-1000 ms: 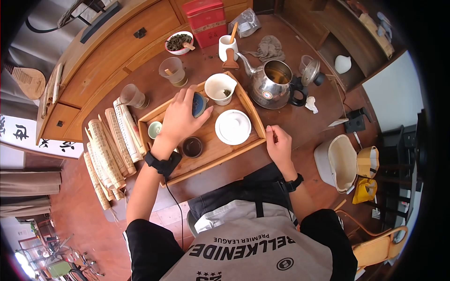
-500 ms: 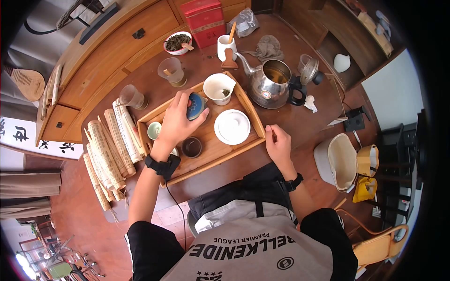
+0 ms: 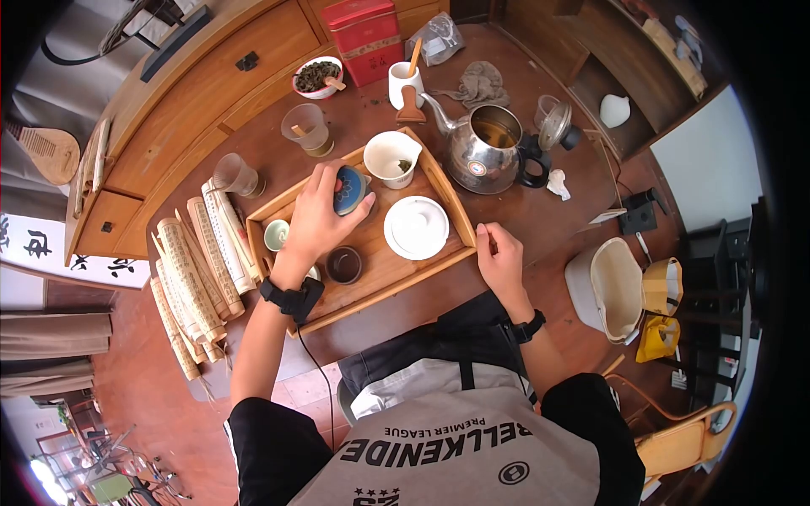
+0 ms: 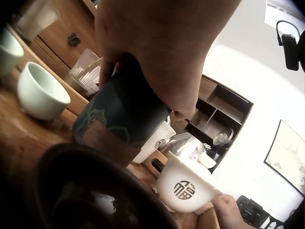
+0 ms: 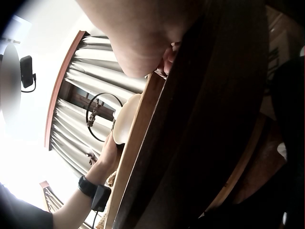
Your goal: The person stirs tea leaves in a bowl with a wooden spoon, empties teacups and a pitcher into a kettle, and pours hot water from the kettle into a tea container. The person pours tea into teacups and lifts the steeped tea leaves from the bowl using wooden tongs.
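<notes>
In the head view my left hand (image 3: 319, 218) grips a dark blue cylindrical vessel with a flower pattern (image 3: 351, 191) over the wooden tray (image 3: 380, 297). The left wrist view shows the vessel tilted, its lower band brownish. Just in front of it stands a dark brown cup (image 3: 344, 266); a pale green cup (image 3: 277, 234) is beside my wrist. A white lidded bowl (image 3: 416, 228) and a white pouring pitcher (image 3: 391, 158) holding some leaves are to its right. My right hand (image 3: 500, 257) rests by the tray's right corner, fingers loosely curled, holding nothing.
A steel kettle (image 3: 485, 160) with its lid off stands right of the tray. Behind are two glasses, a bowl of tea leaves (image 3: 317, 78), a red tin (image 3: 365, 42) and a white tool holder (image 3: 405, 84). Bamboo scrolls (image 3: 190, 278) lie to the left.
My left hand has turned the blue vessel slightly, so more of its flower pattern faces the head camera. The right hand has stayed by the tray corner.
</notes>
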Available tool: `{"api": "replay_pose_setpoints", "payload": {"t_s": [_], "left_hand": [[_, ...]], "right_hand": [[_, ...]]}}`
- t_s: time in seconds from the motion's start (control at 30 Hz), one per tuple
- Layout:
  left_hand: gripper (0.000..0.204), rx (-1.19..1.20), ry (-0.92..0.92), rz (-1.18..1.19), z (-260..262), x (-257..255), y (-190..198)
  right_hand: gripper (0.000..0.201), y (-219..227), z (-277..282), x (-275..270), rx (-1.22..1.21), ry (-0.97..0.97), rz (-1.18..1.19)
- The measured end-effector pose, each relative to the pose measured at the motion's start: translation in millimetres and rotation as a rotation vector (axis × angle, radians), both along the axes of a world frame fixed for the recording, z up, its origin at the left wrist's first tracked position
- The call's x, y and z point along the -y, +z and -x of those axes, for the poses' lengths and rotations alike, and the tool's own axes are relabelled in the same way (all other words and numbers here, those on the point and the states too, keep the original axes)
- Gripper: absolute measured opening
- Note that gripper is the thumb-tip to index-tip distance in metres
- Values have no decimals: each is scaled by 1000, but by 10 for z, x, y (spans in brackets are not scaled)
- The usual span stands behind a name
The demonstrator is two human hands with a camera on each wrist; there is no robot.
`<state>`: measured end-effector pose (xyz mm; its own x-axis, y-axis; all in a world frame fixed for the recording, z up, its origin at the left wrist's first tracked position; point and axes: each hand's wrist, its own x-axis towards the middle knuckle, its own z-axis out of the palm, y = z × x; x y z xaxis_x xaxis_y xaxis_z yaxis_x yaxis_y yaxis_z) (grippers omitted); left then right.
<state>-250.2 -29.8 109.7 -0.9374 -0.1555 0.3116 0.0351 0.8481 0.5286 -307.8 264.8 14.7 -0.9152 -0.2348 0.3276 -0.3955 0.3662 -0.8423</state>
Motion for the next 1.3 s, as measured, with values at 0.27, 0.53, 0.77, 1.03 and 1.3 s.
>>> {"api": "replay_pose_setpoints", "payload": {"t_s": [0.27,0.53,0.77,1.03,1.3], "left_hand": [[58,1,3,10,2,2,-1],[58,5,13,-2,5,-5,-8],[56,24,25,-3,5,-5,-11],[55,-18,26,-7,16,-3,-52],[52,-75,61,31,33,-8,-89]], "right_hand": [[19,-17,9,-7,-15,11,7],[19,-3,7,-9,-14,15,-1],[19,-11,8,-8,-5,12,5],[19,0,7,-8,-4,8,-3],[19,15,5,-1,-2,5,8]]}}
